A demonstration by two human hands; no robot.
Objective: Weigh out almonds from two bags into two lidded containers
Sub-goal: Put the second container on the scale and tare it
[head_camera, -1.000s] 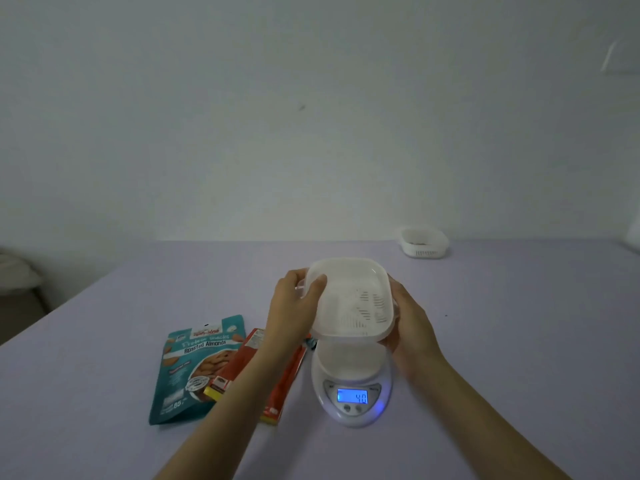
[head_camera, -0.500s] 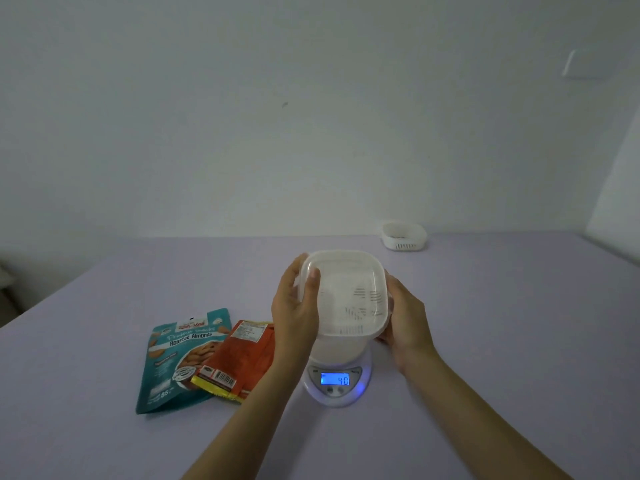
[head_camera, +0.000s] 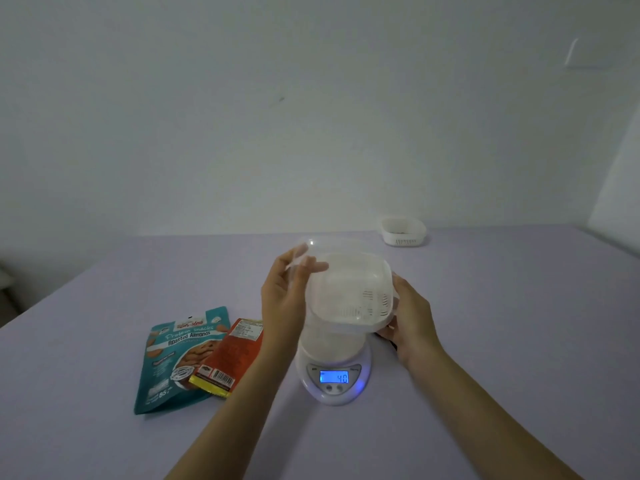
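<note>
We held the white container (head_camera: 349,292) just above the scale (head_camera: 334,379), our right hand (head_camera: 412,320) curled round its side to steady it, our left hand (head_camera: 287,299) pinching the clear lid (head_camera: 329,244) at its edge, seemingly to open it, almond bags (head_camera: 173,358) lying leftward.

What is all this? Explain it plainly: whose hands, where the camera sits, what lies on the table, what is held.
There is no machine here. A person wears a camera on the head, so the single view looks forward and down at their own bare hands. On the lilac table a teal almond bag lies with a red bag partly over it, beside a small lit scale. A second white container stands far back on the right. The right hand grips a white slotted container over the scale, tilted toward the camera. The left hand holds its clear lid, raised on that side.
</note>
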